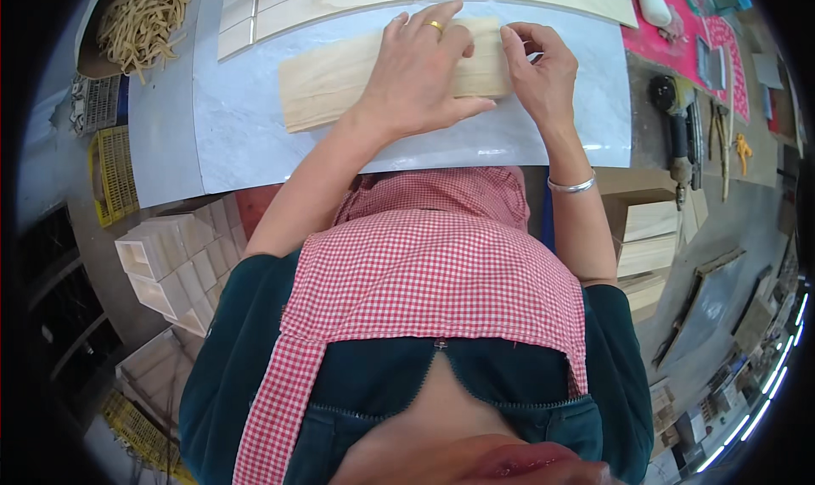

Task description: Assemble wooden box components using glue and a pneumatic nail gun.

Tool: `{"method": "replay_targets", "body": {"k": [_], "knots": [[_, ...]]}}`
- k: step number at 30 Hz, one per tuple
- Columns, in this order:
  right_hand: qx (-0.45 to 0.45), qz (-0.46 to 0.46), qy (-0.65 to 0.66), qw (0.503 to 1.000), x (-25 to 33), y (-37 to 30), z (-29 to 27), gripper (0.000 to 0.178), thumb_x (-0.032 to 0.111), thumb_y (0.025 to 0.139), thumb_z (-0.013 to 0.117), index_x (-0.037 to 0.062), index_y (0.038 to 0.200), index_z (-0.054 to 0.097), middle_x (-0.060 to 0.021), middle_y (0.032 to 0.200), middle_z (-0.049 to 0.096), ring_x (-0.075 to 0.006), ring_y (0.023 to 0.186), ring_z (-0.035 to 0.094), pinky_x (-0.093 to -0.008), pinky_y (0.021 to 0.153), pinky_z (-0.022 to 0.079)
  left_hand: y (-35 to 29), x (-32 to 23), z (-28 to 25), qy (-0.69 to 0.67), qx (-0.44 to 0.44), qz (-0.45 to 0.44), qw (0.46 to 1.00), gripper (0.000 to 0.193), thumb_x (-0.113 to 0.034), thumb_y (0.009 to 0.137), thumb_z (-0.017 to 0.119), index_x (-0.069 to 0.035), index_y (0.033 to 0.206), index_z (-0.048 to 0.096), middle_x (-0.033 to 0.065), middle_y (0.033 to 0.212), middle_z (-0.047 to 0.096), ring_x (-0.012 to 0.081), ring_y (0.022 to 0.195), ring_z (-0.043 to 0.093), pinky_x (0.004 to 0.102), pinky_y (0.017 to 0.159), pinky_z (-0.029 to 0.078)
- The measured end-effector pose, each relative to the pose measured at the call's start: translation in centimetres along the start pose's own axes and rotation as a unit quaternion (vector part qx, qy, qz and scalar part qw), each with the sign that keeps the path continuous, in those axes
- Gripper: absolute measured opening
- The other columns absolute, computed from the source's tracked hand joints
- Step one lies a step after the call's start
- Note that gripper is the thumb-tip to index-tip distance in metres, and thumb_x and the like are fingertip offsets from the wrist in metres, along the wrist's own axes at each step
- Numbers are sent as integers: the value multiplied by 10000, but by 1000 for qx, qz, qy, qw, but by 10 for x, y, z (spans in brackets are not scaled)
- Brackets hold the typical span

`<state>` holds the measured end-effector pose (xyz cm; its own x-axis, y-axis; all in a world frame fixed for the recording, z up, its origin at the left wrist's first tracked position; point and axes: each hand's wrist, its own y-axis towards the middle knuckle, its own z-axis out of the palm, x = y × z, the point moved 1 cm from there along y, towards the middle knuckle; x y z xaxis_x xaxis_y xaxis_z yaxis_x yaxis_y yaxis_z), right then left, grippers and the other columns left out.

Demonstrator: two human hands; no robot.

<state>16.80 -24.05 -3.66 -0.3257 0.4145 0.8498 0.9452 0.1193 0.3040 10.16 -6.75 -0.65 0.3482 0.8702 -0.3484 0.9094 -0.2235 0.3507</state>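
Observation:
A long, pale wooden board (331, 69) lies aslant on the bluish-white tabletop (246, 145) in front of me. My left hand (416, 73), with a gold ring, spans its width: the fingers reach over the far edge and the thumb lies along the near edge. At the board's right end is my right hand (543, 69), its thumb and fingers drawn together in a pinch. Whatever sits between those fingertips is too small or hidden to make out. Beyond both hands runs a row of similar pale wooden pieces (340, 5).
A container of tan strips (144, 27) stands at the far left, near a yellow crate (115, 175). Hollow wooden boxes (170, 256) are stacked lower left. On the right are a power tool (675, 120), a pink sheet (662, 52) and a white bottle (652, 1).

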Motion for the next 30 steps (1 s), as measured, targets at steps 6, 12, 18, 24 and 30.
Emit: {"method": "replay_targets", "body": {"k": [6,12,18,24,30], "knots": [[-10,-19,-5,1000,-2,6,10,124,122,846,723,9,897,732,-70,833,682,-165,651,616,-275,602,503,9,3,10,-19,42,-19,999,498,-386,638,873,-105,943,596,160,1414,531,325,1272,489,489,1104,303],[-16,-43,-33,998,1,4,15,94,99,829,722,12,864,716,-65,812,664,-179,642,619,-286,592,497,8,6,13,-55,31,-21,998,506,-332,595,896,-109,897,558,134,1408,532,316,1254,485,461,1089,315],[-29,-111,-157,981,4,5,18,65,77,819,710,17,842,703,-57,812,653,-191,633,608,-293,596,493,9,6,16,-71,18,-22,997,527,-333,562,907,-112,872,543,132,1398,540,311,1255,483,435,1080,329],[-2,-83,-40,996,-2,3,3,65,76,813,703,19,843,697,-60,817,644,-206,634,595,-301,599,487,9,6,15,-79,25,-7,997,489,-313,613,862,-103,914,539,120,1363,554,332,1220,495,436,1047,356],[119,-35,-54,991,13,-32,-45,63,63,813,703,13,849,691,-59,804,634,-208,635,580,-311,599,478,15,0,9,-62,37,-21,997,511,-349,607,882,-89,882,539,132,1389,545,327,1233,506,426,1058,374]]}}
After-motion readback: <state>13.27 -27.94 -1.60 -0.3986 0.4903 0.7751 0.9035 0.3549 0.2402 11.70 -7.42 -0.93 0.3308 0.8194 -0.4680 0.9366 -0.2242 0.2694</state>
